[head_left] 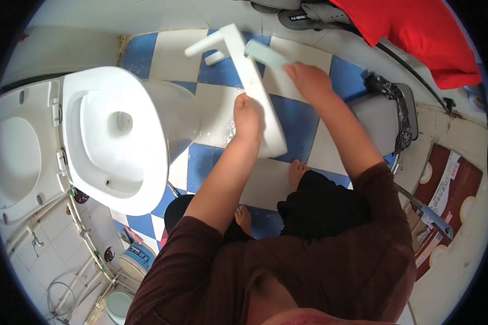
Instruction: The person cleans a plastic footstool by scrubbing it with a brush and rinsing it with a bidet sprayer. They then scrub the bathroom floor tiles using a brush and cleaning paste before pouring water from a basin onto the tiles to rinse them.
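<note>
A long white plastic part (256, 92) with a short arm sticking out at its top end is held over the tiled floor. My left hand (248, 116) is closed round its left edge near the middle. In my right hand (309, 81) is a pale green brush-like object (267, 54), gripped at its right end; its other end meets or lies just over the upper part of the white piece. Its underside is hidden.
At the left stands a white toilet (114, 141), its seat and lid (24, 151) raised. A grey bin (377, 122) with a black bag is at the right. Red cloth (412, 38) hangs upper right. Buckets (137, 260) and pipes (81, 227) are lower left.
</note>
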The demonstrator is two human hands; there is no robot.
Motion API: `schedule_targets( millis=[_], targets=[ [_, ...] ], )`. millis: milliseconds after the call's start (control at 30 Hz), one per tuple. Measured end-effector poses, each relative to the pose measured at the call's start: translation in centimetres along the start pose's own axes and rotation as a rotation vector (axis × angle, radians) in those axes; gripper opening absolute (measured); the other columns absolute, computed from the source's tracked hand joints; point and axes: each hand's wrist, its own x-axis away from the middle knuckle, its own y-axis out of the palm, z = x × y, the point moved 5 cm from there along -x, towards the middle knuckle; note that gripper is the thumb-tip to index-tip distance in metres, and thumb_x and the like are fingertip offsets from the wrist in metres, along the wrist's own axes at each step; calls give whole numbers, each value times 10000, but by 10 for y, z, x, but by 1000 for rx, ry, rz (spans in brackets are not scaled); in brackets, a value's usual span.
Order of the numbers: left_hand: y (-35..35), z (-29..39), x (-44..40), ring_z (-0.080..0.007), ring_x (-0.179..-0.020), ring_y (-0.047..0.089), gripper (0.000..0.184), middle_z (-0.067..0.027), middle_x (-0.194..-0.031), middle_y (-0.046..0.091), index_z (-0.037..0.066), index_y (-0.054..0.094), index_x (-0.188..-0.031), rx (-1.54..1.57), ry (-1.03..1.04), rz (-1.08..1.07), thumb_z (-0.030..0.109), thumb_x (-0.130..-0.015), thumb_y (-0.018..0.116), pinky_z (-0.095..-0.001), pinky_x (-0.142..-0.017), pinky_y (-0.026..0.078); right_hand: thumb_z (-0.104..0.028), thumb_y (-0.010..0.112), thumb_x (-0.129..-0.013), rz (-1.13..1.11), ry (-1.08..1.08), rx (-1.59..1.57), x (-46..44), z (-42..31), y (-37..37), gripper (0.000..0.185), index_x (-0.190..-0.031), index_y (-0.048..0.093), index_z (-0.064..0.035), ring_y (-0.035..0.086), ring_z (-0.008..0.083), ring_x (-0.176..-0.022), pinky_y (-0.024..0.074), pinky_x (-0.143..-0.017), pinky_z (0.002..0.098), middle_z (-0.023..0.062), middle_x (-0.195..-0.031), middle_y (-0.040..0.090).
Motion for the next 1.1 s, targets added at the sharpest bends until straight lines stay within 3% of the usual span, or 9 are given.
schedule_targets(
  millis=[133,267,467,533,667,767,867,933,1100],
  targets=[
    [-22,32,22,-173,-842,558,301,-93,-952,586,-3,501,-1073,39,200,-64,227,-987,327,-290,-776,451,-448,373,-929,2,12,-119,-6,19,-8,459,-873,593,-49,602,376,-808,463,-711,471,189,-841,630],
    [-51,33,31,-283,-1096,539,472,-217,-1190,526,-53,420,-1218,44,-4,-138,340,-995,282,-406,-943,433,-443,401,-919,-56,-98,-292,44,-15,-7,423,-857,563,-57,586,384,-803,442,-691,465,186,-822,615],
    [-72,-31,-15,-279,-1041,574,500,-178,-1175,553,-40,460,-1223,195,-300,-268,367,-990,288,-373,-894,471,-435,419,-904,-147,36,-107,0,-10,20,401,-922,618,-87,629,322,-846,470,-744,452,168,-906,648],
    [-78,-38,-24,-284,-1045,573,518,-180,-1189,545,-45,450,-1238,139,-251,-246,376,-989,281,-376,-896,470,-434,445,-894,-147,123,-130,-12,0,21,397,-904,636,-85,633,313,-852,471,-751,455,164,-908,652],
    [-94,-64,-40,-285,-1043,573,558,-184,-1191,545,-57,444,-1244,67,-237,-205,408,-981,283,-366,-896,466,-421,436,-902,-227,-131,60,5,-43,52,403,-955,645,-81,626,304,-868,471,-760,425,146,-941,654],
    [-85,-61,-28,-278,-1049,571,573,-187,-1169,557,-75,451,-1228,28,-163,-145,424,-964,346,-352,-897,461,-416,436,-905,-243,103,-169,-37,1,31,414,-928,658,-67,637,282,-851,479,-748,409,154,-904,661],
    [-84,-69,-27,-256,-1027,575,617,-187,-1135,572,-92,459,-1207,-350,-12,-152,457,-927,441,-338,-880,459,-456,491,-870,-214,49,-193,-32,-27,56,471,-977,663,-32,634,311,-914,468,-819,421,181,-979,651],
    [-75,-68,-23,-239,-988,581,642,-175,-1119,577,-99,466,-1192,-234,-40,-138,470,-897,502,-338,-854,461,-434,464,-888,-239,-71,39,-17,-61,73,443,-993,653,-48,609,344,-924,471,-805,426,177,-986,641],
    [-83,-68,-22,-251,-981,588,621,-166,-1134,576,-86,475,-1182,-246,-68,-79,466,-900,503,-355,-860,463,-440,434,-900,-161,181,-218,-31,28,29,434,-924,642,-60,620,328,-888,465,-776,455,178,-938,642]
  ],
)
